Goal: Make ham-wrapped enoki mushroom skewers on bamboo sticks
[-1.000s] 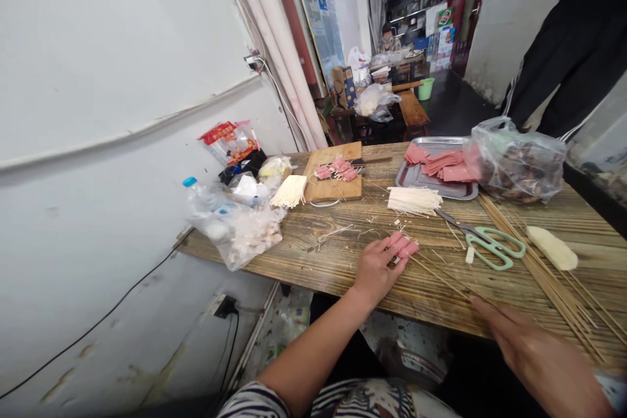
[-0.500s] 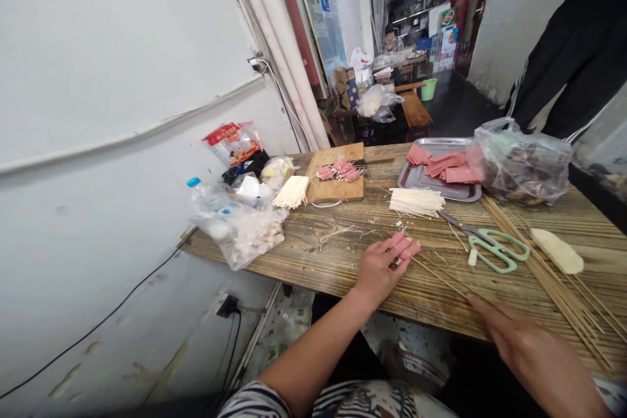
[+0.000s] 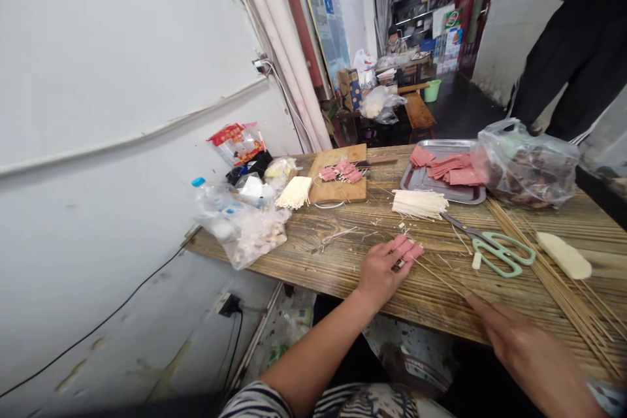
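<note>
Nearest the body, the right hand point(image 3: 522, 343) has its fingers drawn narrow on the lower end of a thin, straight, tan wooden skewer point(image 3: 438, 275); exactly how the fingertips pinch it cannot be told. The skewer's long axis slants away from that hand, forward and to the left, across the brown wood-grained table point(image 3: 304, 255), and meets the small pink rolls with white strands inside point(image 3: 409, 249). These rolls lie side by side just beyond the fingers of the left hand point(image 3: 379, 271), which hold them from their left and near side; the left hand is much the nearer one to them. To the right are green-handled metal scissors point(image 3: 494, 251) and a loose sheaf of tan sticks point(image 3: 558, 287), both apart from the rolls. Farther off lies a bundle of white, thin-stemmed mushrooms point(image 3: 420, 204), then a grey metal tray point(image 3: 416, 192) of flat pink slices point(image 3: 445, 165). Nothing visible stands between the skewer and the rolls.
</note>
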A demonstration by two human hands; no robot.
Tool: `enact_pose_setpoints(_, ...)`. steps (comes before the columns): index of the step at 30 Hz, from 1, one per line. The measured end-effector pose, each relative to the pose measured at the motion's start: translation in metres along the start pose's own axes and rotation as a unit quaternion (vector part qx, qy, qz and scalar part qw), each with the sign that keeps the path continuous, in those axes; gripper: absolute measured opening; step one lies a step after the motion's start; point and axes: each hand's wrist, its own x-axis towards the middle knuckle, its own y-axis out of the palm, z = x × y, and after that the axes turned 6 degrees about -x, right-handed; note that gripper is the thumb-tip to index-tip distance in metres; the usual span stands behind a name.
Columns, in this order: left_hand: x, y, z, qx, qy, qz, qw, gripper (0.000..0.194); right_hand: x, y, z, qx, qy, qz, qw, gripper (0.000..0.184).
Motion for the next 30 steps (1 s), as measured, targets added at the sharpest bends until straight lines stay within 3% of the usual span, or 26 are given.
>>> enact_pose_setpoints(16, 0.0, 0.001, 0.001, 0.001, -0.011, 0.003, 1.0, 0.027, 0.011, 0.009, 0.001, 0.024, 0.015, 0.006, 1.0, 0.042)
enact_pose_setpoints(30, 0.0, 0.001, 0.0, -0.001, -0.014, 0.007, 1.0, 0.026, 0.025, 0.017, 0.004, 0.004, -0.015, 0.004, 1.0, 0.043)
